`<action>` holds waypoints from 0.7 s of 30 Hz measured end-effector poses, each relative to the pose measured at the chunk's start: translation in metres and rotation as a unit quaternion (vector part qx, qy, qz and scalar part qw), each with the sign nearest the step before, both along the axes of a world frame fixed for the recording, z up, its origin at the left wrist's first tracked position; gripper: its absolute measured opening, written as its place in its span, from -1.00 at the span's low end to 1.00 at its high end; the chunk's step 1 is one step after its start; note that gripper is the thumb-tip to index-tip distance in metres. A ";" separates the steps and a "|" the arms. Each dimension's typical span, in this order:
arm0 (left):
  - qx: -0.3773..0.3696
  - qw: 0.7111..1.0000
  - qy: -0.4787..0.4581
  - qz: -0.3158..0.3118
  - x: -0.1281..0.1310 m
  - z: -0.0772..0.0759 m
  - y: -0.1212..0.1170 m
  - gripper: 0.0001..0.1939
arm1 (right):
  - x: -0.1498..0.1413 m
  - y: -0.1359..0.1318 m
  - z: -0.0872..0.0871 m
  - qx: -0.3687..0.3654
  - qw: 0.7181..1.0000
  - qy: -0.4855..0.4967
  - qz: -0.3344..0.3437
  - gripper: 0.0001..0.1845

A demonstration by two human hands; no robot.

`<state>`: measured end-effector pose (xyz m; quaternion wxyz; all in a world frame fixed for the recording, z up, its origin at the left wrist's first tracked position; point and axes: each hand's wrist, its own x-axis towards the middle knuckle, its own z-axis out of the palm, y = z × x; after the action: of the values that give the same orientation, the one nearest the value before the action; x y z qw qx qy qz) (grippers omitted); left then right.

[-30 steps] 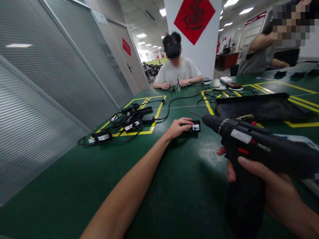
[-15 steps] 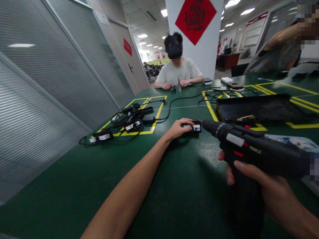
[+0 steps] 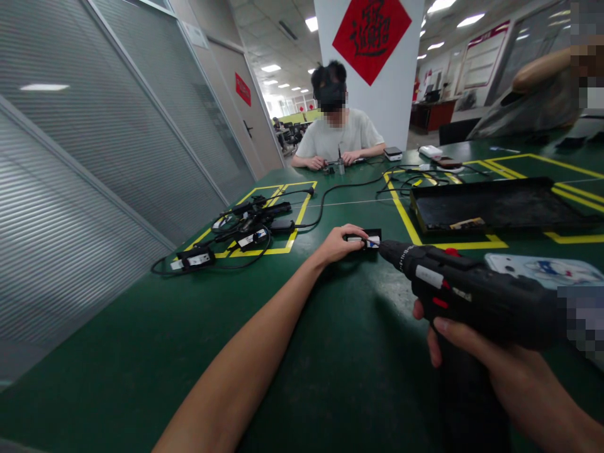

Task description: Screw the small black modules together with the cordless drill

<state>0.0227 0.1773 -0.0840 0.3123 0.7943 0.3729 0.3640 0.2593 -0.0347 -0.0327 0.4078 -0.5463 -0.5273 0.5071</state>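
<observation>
My left hand (image 3: 343,243) is closed on a small black box (image 3: 375,233) with a white label, holding it on the green table. Fingers cover the box's left part. In my right hand (image 3: 512,362) is a black cordless drill (image 3: 476,292) with red buttons, its grip wrapped by the fingers. The drill's chuck points left at the box. A thin bit (image 3: 372,242) reaches from the chuck over the label; whether its tip touches the box I cannot tell.
Black adapters and cables (image 3: 255,229) lie in a yellow-taped area on the left. A black tray (image 3: 495,201) stands to the right, with a phone-like item (image 3: 542,269) in front of it. Across the table (image 3: 212,352) sits a person (image 3: 336,135) with both hands on small parts.
The drill has come left and slightly down, and its bit has swung from above the box to across the label. My left hand and the box have stayed in place.
</observation>
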 end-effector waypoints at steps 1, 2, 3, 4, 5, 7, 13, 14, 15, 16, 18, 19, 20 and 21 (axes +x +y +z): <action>0.000 1.000 0.003 0.002 0.000 0.000 0.000 -0.75 | 0.000 0.000 0.000 0.001 1.000 -0.011 0.001 -0.64; -0.002 1.000 0.008 0.005 0.000 0.000 0.000 -0.75 | 0.000 0.001 0.000 0.000 1.000 -0.020 0.004 -0.64; -0.004 1.000 0.012 0.007 0.000 0.000 0.000 -0.75 | 0.000 0.001 0.000 -0.003 1.000 -0.025 0.001 -0.63; -0.005 1.000 0.014 0.007 0.000 0.000 0.000 -0.75 | -0.001 0.002 0.000 -0.009 1.000 -0.027 0.001 -0.63; -0.004 1.000 0.014 0.005 0.001 0.000 0.000 -0.75 | -0.001 0.002 0.000 -0.013 1.000 -0.028 -0.003 -0.63; 0.002 1.000 0.007 -0.001 0.001 0.000 -0.001 -0.75 | -0.001 0.003 0.002 -0.018 1.000 -0.018 -0.001 -0.65; 0.013 1.000 -0.006 -0.011 0.001 -0.003 0.001 -0.75 | -0.002 0.004 0.005 -0.023 1.000 0.005 0.010 -0.67; 0.014 1.000 -0.008 -0.013 0.001 -0.004 0.001 -0.75 | -0.002 0.004 0.005 -0.015 1.000 0.012 0.011 -0.67; 0.016 1.000 -0.009 -0.015 0.001 -0.005 0.002 -0.75 | -0.002 0.004 0.005 -0.006 1.000 0.021 0.012 -0.66; 0.017 1.000 -0.010 -0.018 0.001 -0.005 0.002 -0.75 | -0.002 0.004 0.005 0.001 0.999 0.030 0.012 -0.66; 0.016 1.000 -0.012 -0.020 0.001 -0.006 0.004 -0.75 | -0.002 0.003 0.006 0.006 0.999 0.044 0.008 -0.65; 0.015 1.000 -0.013 -0.020 0.001 -0.007 0.004 -0.75 | -0.001 0.002 0.006 0.002 0.999 0.043 0.006 -0.65; 0.014 1.000 -0.014 -0.021 0.001 -0.007 0.004 -0.75 | -0.001 0.002 0.007 -0.001 0.999 0.039 0.004 -0.65; 0.014 1.000 -0.014 -0.021 0.000 -0.007 0.004 -0.75 | -0.001 0.001 0.007 -0.003 0.999 0.032 0.003 -0.64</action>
<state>0.0230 0.1818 -0.0909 0.3142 0.8009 0.3467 0.3737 0.2579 -0.0334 -0.0257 0.4211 -0.5295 -0.5142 0.5271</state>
